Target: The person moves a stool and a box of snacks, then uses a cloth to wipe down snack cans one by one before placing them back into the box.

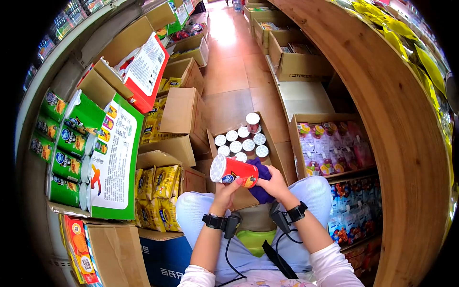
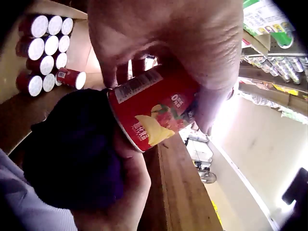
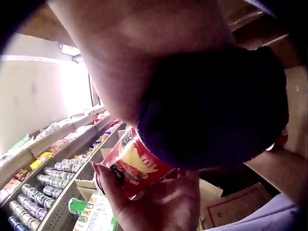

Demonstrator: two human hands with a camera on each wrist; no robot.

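Observation:
A red chip canister (image 1: 241,172) with a white patterned lid lies tilted above my lap in the head view. My left hand (image 1: 226,195) grips it round the side, thumb across the label. At its bottom end, my right hand (image 1: 276,185) holds a dark purple cloth (image 1: 260,191) against the canister. In the left wrist view the cloth (image 2: 77,149) bunches beside the canister's end rim. Seen from the right wrist, the cloth (image 3: 216,110) hides most of the right fingers. Just beyond my hands, a cardboard box (image 1: 276,160) holds several more lidded canisters (image 1: 234,138), one standing higher than the others.
On the left shelf are green canisters (image 1: 67,165) and a green-and-white carton (image 1: 117,162). Cartons of yellow snack bags (image 1: 160,191) stand beside my left knee. To the right, a box of drink pouches (image 1: 330,148) sits by a wooden shelf edge (image 1: 382,95). A tiled aisle (image 1: 227,71) runs ahead.

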